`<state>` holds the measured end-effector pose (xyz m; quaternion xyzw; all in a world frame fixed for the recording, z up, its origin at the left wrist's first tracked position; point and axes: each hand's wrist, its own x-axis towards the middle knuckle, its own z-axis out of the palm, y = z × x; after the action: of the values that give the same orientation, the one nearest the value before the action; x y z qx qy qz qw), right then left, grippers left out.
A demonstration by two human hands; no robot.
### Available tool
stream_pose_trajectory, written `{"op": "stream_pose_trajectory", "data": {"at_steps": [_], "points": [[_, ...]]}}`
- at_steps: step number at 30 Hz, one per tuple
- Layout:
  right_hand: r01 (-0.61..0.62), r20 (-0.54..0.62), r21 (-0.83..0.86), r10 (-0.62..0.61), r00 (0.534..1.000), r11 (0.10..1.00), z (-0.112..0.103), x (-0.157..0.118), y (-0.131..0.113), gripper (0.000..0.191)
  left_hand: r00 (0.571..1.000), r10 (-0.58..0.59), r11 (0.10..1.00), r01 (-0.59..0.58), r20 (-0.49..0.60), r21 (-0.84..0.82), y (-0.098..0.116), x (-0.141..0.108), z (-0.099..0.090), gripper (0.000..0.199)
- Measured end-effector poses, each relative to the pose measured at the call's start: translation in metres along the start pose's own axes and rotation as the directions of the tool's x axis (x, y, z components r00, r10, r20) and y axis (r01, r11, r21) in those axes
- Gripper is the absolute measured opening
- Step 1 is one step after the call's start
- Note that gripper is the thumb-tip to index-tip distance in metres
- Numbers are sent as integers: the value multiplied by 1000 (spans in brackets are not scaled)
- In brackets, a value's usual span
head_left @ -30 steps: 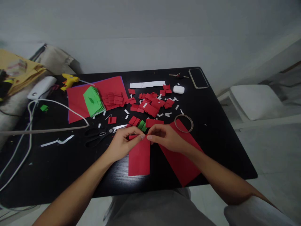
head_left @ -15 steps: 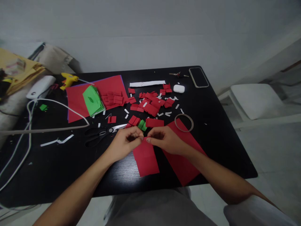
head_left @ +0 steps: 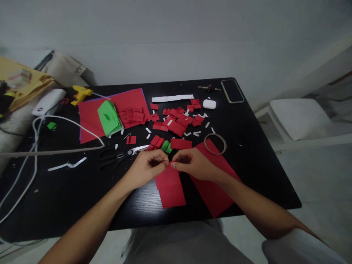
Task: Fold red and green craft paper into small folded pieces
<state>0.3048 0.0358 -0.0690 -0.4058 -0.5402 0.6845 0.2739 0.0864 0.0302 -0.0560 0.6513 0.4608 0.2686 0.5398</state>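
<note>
Both hands pinch the far edge of a red sheet of paper [head_left: 171,189], which extends toward me over the black table. My left hand [head_left: 150,165] is closed on its far left corner, thumb against fingertips. Close beside it, my right hand [head_left: 194,164] is closed on the far right corner. A larger red sheet [head_left: 213,183] lies partly under my right forearm. Scissors [head_left: 119,156] with black handles lie just left of my left hand. Beyond my hands are a folded red strip [head_left: 180,143], a small green piece [head_left: 166,146] and a pile of red folded pieces [head_left: 177,123].
A tape ring [head_left: 215,143] overlaps the larger sheet. Green papers [head_left: 109,118] rest on a red sheet [head_left: 90,126] at the left, near a yellow glue gun [head_left: 80,95]. White cables [head_left: 68,151] cross the left side. At the back right are a white case [head_left: 209,104] and a phone [head_left: 232,91].
The red sheet's near edge has shifted very slightly toward me and to the left. Both hands keep their pinch on the far edge, almost unmoved.
</note>
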Motion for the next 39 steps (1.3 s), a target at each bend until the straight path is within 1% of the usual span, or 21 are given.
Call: {"op": "stream_pose_trajectory", "data": {"at_steps": [4,8,13,16,21,26,28,33,39], "points": [[-2,27,4,2,1000,1000,2,-1,0,18,1000,9,1000,-9,20,2,0,0,4,12],[-8,27,-1,8,1000,1000,1,-2,-3,18,999,21,1000,-21,40,12,0,0,1,11],[-6,3,-13,7,1000,1000,-3,-2,-5,20,999,11,1000,-12,32,27,0,-1,-5,10],[-2,-13,-16,2,1000,1000,-7,0,-6,19,1000,-3,1000,3,14,21,2,-1,-7,14],[30,-78,-41,-33,996,999,-11,3,-8,17,1000,-11,1000,11,-20,27,3,0,-10,21],[34,-50,-5,-35,998,999,-4,1,-7,18,1000,-25,1000,25,-10,12,0,0,-7,21],[48,-58,-8,-49,997,999,0,0,-5,17,1000,-24,1000,24,5,1,-2,0,-5,21],[73,-69,-53,-77,995,996,6,0,-1,11,1000,-19,1000,20,22,-12,-4,-1,-1,21],[81,-64,-105,-88,994,991,5,-1,0,10,1000,-5,1000,5,22,-19,-5,-2,2,17]]}}
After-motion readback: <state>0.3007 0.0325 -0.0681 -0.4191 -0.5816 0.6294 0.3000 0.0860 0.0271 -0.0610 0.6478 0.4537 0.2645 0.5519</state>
